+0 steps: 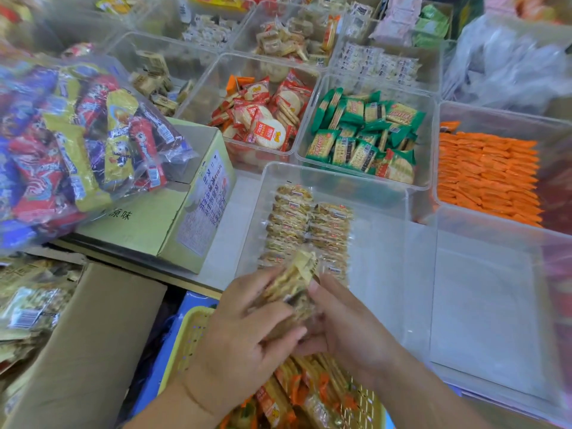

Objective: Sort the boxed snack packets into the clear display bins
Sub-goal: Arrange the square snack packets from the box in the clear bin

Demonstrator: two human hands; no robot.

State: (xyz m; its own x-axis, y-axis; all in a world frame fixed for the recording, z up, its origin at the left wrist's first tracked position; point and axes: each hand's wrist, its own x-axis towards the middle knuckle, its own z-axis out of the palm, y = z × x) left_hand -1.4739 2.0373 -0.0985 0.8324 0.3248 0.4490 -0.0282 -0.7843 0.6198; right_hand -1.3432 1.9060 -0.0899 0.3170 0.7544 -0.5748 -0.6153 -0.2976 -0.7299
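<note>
My left hand [247, 332] and my right hand [349, 329] both grip a small stack of clear-wrapped golden cracker packets [294, 286] at the near edge of a clear bin [380, 243]. Two neat rows of the same packets [309, 224] lie along that bin's left side; its right side is bare. Below my hands a yellow basket [188, 339] holds several orange-edged cracker packets [309, 394].
Clear bins behind hold red rice-cracker packets [266, 119], green cracker packets [365, 134] and orange packets [486, 178]. Another clear bin [489, 305] sits at the right. At the left lie a big bag of colourful snacks [71, 144], a pale carton [173, 218] and a brown cardboard box [93, 345].
</note>
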